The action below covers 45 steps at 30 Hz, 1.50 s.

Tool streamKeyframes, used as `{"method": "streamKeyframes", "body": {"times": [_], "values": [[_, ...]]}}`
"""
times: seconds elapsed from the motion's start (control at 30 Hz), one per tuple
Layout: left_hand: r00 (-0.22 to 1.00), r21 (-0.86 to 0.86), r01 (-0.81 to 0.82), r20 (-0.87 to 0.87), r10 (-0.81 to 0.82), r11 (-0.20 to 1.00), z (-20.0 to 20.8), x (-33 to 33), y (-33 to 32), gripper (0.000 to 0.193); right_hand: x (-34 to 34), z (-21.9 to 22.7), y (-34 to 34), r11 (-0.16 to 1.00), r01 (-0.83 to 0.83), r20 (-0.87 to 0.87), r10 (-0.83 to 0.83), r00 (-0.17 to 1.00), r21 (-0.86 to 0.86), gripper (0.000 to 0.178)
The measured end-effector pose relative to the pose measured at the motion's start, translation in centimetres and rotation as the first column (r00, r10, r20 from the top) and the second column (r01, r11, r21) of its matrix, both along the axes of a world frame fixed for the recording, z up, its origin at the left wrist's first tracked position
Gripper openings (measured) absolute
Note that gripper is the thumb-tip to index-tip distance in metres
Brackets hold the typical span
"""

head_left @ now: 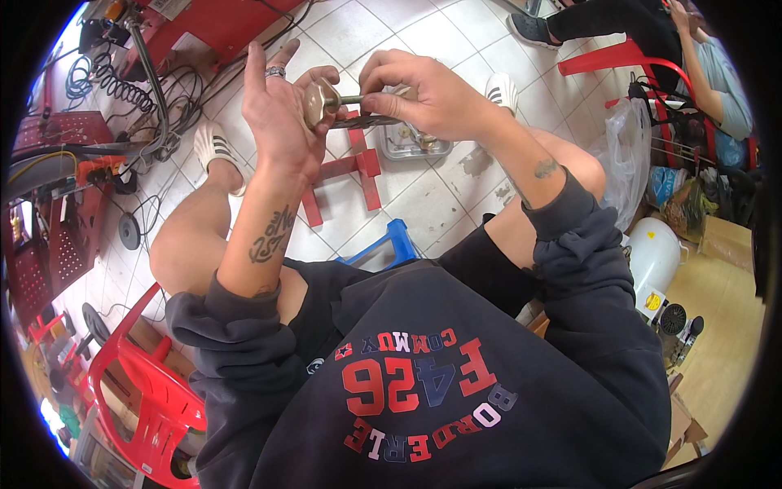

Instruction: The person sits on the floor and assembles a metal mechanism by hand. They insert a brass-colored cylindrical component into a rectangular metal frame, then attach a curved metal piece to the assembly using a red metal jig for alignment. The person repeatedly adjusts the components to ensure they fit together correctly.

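Observation:
In front of me, both hands work on a brass-coloured metal part (pixel 320 103) with a rounded, angular end and a thin rod (pixel 352 99) sticking out to the right. My left hand (pixel 281 118) is turned palm up and bears the rounded end against its palm, with some fingers stretched away. My right hand (pixel 428 94) is closed in a pinch at the right end of the rod. Its fingers hide much of that end. Below the hands are a red metal stand (pixel 346 167) and a clear plastic tray (pixel 415 151) with small metal pieces.
A blue stool (pixel 397 238) shows between my legs. Red machinery and cables (pixel 122 98) fill the left side, above a red plastic chair (pixel 155 399). Another person (pixel 717 81) sits at the upper right, near a plastic bag (pixel 626 155) and a white tank (pixel 654 253).

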<state>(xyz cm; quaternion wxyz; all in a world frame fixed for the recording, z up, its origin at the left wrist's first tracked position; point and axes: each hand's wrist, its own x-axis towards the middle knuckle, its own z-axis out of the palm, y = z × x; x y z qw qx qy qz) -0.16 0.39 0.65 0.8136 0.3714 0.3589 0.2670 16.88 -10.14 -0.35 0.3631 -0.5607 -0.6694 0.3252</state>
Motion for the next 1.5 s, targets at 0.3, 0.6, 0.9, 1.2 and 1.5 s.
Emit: {"method": "streamKeyframes", "body": {"times": [0.3,0.6,0.9,1.2,1.5], "values": [[1.0,-0.028,0.002,-0.001,-0.002,1.0,-0.3,0.0,0.1,0.083,-0.5,0.3,0.0,0.998,0.034,-0.187,-0.043,0.982,-0.051,0.019],[0.997,-0.102,0.041,0.075,-0.034,0.994,-1.2,-0.4,0.5,0.084,-0.9,0.8,-0.2,0.992,0.115,-0.193,-0.122,0.973,-0.048,0.03],[0.998,-0.108,0.012,0.062,-0.005,0.994,-1.4,-0.2,0.4,0.083,-0.6,0.2,-0.3,0.983,0.172,-0.175,-0.159,0.972,0.058,0.028],[0.999,-0.11,0.011,0.034,-0.008,0.994,-0.6,-0.3,0.1,0.083,-0.6,-0.2,-0.1,0.983,0.173,-0.261,-0.151,0.953,0.063,0.019],[0.998,-0.108,-0.001,0.062,0.008,0.994,-1.3,-0.5,0.4,0.081,-0.4,-0.1,-0.3,0.991,0.102,-0.116,-0.092,0.989,0.081,0.026]]}}
